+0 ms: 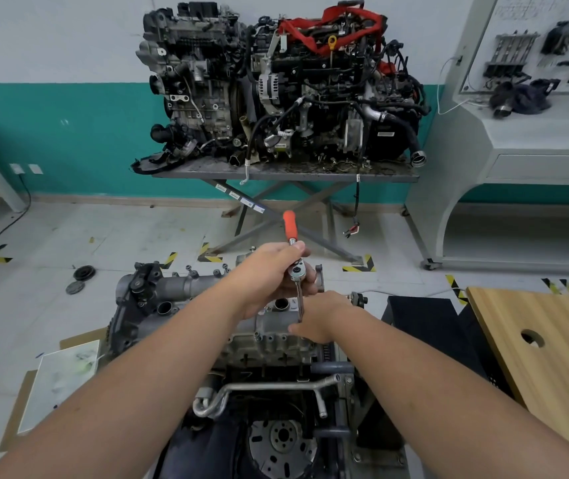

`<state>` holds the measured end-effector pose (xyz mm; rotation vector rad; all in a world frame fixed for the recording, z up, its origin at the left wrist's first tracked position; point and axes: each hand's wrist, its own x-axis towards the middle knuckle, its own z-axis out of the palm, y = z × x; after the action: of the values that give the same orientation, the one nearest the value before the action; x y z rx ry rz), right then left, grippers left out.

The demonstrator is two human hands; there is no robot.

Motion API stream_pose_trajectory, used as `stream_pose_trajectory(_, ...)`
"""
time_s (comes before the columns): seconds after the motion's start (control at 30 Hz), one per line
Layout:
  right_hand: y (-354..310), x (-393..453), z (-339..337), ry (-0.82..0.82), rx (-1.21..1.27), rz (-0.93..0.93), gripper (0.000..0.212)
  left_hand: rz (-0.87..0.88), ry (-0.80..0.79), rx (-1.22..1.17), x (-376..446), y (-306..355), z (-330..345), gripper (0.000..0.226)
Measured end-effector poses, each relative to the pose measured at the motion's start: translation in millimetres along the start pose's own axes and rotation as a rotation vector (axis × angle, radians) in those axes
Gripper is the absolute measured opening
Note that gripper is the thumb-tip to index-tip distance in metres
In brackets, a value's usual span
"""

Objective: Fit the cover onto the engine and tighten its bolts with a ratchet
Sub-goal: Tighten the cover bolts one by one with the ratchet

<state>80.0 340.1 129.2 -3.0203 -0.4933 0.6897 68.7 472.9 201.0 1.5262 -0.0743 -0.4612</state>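
Note:
A grey engine [241, 344] stands on a stand below me, with its silver cover [179, 288] lying across the top. My left hand [269, 274] grips the head of a ratchet [296, 271] whose orange handle [290, 228] points up and away. The ratchet's thin extension runs down to the cover's near right edge. My right hand [321, 319] rests at the lower end of that extension, its fingers round the tip; the socket and bolt are hidden under it. Several bolts [269, 338] show along the cover's near edge.
Two larger engines [276, 88] sit on a scissor table [276, 174] against the far wall. A wooden board with a hole [549, 347] lies at right, beside a dark crate [424, 323]. Cardboard and a white sheet [62, 378] lie at left. Pulleys [81, 278] rest on the floor.

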Motion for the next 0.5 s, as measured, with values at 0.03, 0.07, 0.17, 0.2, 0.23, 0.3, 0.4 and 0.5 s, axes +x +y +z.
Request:
stream_pose_trajectory(0.03,0,2,0,-0.010,-0.050,-0.011,0.037,-0.014,0.008,0.049,1,2,0,0.033)
stream_pose_trajectory(0.07,0,3,1,-0.014,-0.070,-0.019,0.038,-0.029,0.011,0.111,3,5,1,0.033)
stream_pose_trajectory(0.17,0,5,2,-0.013,-0.114,-0.024,0.050,-0.033,-0.015,0.423,5,18,9,0.025)
stream_pose_trajectory(0.2,-1,5,2,-0.020,-0.128,-0.027,0.053,0.003,-0.031,0.593,6,22,13,0.023)
stream_pose_trajectory(0.23,0,6,2,-0.029,-0.133,-0.029,0.051,0.057,-0.028,0.803,8,26,18,0.023)
stream_pose_trajectory(0.3,3,6,3,-0.023,-0.114,-0.033,0.037,0.193,0.052,1.290,14,26,26,0.026)
stream_pose_trajectory(0.4,4,7,6,0.033,-0.037,-0.025,0.032,0.503,0.204,1.730,17,12,32,0.028)
stream_pose_trajectory(0.5,10,6,9,0.030,-0.008,-0.037,0.036,0.902,0.308,1.698,14,-8,31,0.031)
